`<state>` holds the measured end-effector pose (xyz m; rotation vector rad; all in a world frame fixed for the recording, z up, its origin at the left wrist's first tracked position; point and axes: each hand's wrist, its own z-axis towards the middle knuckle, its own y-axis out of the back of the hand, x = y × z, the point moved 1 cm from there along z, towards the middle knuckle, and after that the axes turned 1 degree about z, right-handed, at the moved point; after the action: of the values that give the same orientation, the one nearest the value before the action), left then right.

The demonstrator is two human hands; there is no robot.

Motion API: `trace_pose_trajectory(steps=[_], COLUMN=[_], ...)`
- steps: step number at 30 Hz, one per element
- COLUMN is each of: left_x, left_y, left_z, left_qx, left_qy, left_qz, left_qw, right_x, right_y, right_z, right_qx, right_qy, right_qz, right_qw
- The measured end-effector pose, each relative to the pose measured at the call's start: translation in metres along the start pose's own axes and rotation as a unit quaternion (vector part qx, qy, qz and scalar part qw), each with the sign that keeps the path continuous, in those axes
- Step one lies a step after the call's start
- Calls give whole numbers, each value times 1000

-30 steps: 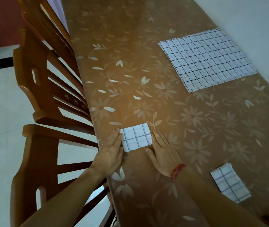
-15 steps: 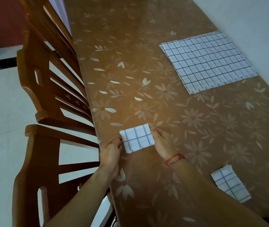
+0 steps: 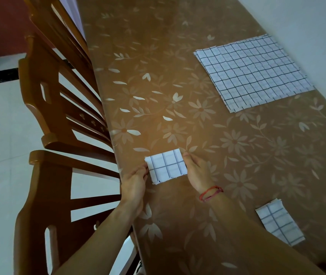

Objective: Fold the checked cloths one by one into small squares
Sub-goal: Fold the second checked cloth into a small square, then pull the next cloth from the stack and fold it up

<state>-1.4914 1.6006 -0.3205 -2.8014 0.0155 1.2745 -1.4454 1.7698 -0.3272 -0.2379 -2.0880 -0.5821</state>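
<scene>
- A long table (image 3: 178,76) is covered with a brown sheet printed with pale flowers.
- Unfolded checked cloths (image 3: 253,72) are laid flat in a stack by its right edge, far along.
- A small folded cloth (image 3: 280,224) is laid near the right edge, closer in.
- A second folded cloth (image 3: 166,165) is found just beside the left edge; whether it rests there cannot be told.

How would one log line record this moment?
folded cloth: held two-handed | left hand: pinches left side | right hand: pinches right side | finished square: near right | unfolded cloths: far right
</scene>
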Motion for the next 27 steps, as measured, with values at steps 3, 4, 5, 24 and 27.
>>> trace_pose_trajectory(steps=[3,4,5,24,27], left_x=[1,0,0,-55,-66], left_y=[0,0,1,26,35], left_z=[1,0,1,-53,-71], left_qx=[5,6,5,74,72], left_qy=[2,2,-1,-327,-365], left_qz=[7,12,26,408,438], left_qw=[1000,1000,1000,849,818], right_x=[2,2,3,50,61], right_y=[1,1,2,48,56], right_z=[-2,-3,-4,-76,-95], right_qx=[-3,-3,-2,-30,-34], right_qy=[1,1,2,83,99], right_qz=[6,8,6,-93,-130], right_qw=[1000,1000,1000,992,986])
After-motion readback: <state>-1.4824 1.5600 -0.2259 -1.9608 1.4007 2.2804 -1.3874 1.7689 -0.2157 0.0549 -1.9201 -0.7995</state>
